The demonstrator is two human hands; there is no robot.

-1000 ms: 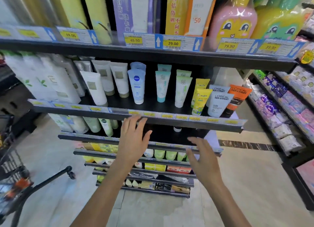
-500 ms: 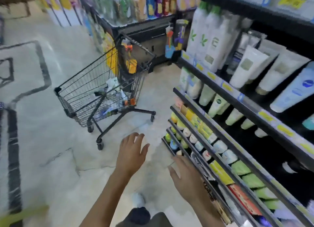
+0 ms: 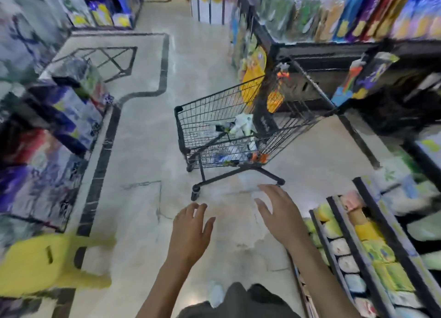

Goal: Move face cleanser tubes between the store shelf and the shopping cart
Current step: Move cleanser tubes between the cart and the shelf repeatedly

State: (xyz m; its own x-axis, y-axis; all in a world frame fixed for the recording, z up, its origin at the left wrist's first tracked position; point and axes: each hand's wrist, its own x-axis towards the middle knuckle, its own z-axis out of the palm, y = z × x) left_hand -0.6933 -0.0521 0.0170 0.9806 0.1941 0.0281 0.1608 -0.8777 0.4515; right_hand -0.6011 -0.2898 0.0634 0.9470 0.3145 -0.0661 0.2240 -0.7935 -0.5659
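Note:
A black wire shopping cart stands on the floor ahead of me, with several tubes and packs lying in its basket. My left hand and my right hand both hover over the floor just short of the cart, fingers spread, holding nothing. The store shelf runs along my right side, blurred, its lower rows filled with yellow, white and green products. No face cleanser tube can be told apart on it in this blurred view.
A yellow plastic object sits low at the left. Stacked packs line the left side of the aisle. More shelving stands behind the cart. The tiled floor has a dark inlaid border.
My view has swung left from the shelf of tubes to the aisle and cart. Both hands stayed open and empty and now point toward the cart.

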